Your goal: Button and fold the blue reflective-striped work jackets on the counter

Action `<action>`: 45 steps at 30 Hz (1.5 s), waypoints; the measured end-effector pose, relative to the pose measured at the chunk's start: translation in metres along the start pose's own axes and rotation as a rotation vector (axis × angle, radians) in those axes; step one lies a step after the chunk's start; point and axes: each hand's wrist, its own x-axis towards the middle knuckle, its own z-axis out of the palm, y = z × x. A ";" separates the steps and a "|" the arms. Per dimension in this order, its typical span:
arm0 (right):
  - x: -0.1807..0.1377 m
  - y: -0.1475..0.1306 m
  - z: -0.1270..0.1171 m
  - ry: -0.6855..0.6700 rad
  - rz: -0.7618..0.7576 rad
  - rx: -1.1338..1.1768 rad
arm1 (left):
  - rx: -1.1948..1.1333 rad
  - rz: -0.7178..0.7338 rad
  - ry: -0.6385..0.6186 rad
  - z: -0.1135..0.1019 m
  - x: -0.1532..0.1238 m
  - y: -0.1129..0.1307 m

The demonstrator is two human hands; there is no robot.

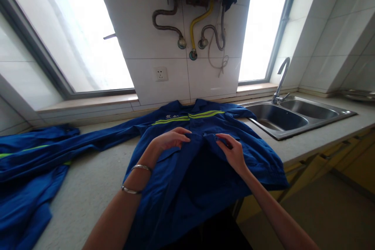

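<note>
Two front edges of the jacket [202,125], spread over the counter [96,175], are pinched, one by the left hand [173,139], the other by the right hand [233,151], and should sit best held level, untwisted and lightly taut.

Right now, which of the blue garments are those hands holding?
The jacket spread out in the middle, nearer the sink: the left hand and right hand pinch its front edges. The other garment, far left, is touched by neither.
</note>
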 end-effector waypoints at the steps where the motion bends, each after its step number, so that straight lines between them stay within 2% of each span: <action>1: 0.001 0.000 0.001 -0.003 -0.013 0.010 | 0.008 -0.010 -0.065 -0.003 -0.003 0.003; 2: 0.001 -0.001 0.002 -0.004 -0.026 0.021 | 0.014 -0.011 -0.127 -0.004 -0.004 0.004; 4: 0.002 -0.001 0.005 0.006 -0.051 0.044 | 0.029 0.009 -0.156 -0.004 -0.003 0.004; 9: 0.004 -0.005 0.014 0.000 -0.207 0.024 | -0.024 -0.016 -0.036 0.011 0.017 -0.007; 13: 0.007 -0.005 0.016 -0.177 -0.341 0.024 | 0.104 -0.022 0.072 0.023 0.022 -0.010; 17: 0.011 -0.001 0.015 -0.278 -0.366 0.026 | 0.245 0.005 0.221 0.035 0.019 -0.005; 21: 0.012 0.007 0.018 -0.240 -0.346 -0.008 | 0.226 0.087 0.302 0.044 0.025 -0.008; 25: 0.013 0.013 0.022 -0.097 -0.315 -0.067 | 0.201 0.231 0.397 0.052 0.035 -0.013; 28: 0.012 0.012 0.024 -0.041 -0.291 -0.074 | 0.175 0.256 0.395 0.058 0.036 -0.014; 33: 0.012 0.007 0.025 -0.058 -0.223 -0.018 | 0.124 0.211 0.367 0.061 0.031 -0.017; 39: 0.014 0.005 0.022 -0.019 -0.162 0.063 | 0.009 0.160 0.252 0.062 0.025 -0.018; 45: 0.011 0.002 0.023 -0.085 -0.197 0.079 | 0.173 0.374 0.301 0.067 0.019 -0.011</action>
